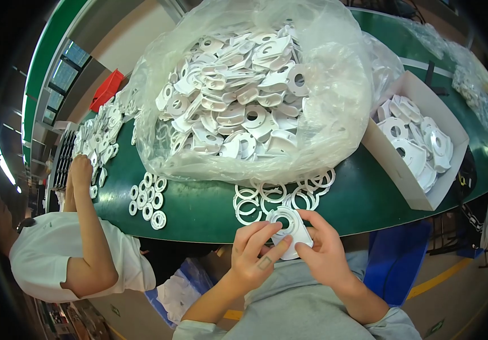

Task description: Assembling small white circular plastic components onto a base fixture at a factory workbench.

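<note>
A big clear plastic bag (334, 85), bulging and crinkled, sits open at the middle of the green table, heaped with white plastic parts. Just right of it stands a shallow white cardboard box (394, 170), open-topped and rectangular, tilted. More clear plastic bags (476, 79) lie at the far right.

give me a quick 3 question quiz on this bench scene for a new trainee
1. True or false: both hands hold one white plastic part at the edge of the green table.
2. Where do the loose white rings lie? A) inside the cardboard box B) on the table between the big clear bag and the hands C) on the floor
3. What does the cardboard box on the right contain?

Key
1. True: left hand and right hand both grip it.
2. B; the bag sits just behind them.
3. White plastic parts.
</note>
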The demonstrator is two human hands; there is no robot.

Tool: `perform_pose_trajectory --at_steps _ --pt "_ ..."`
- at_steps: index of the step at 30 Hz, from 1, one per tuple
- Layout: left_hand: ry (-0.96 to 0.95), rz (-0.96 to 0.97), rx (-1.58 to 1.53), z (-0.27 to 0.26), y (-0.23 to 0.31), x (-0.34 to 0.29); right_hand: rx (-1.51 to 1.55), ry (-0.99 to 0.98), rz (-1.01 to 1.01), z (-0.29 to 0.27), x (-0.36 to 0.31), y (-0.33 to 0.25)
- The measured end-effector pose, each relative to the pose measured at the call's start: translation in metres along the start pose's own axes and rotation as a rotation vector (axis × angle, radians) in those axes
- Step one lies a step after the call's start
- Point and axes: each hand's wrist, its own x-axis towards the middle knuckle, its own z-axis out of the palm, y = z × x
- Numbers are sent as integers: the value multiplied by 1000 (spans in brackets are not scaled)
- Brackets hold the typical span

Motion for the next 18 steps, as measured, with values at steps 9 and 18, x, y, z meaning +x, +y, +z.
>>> perform_pose_trajectory --at_steps 9,18 --pt "36 -34 7 2 2 5 29 35 -60 -11 5 8" --pt "171 -618 -707 -9 19 29 161 37 -162 -13 7 10"
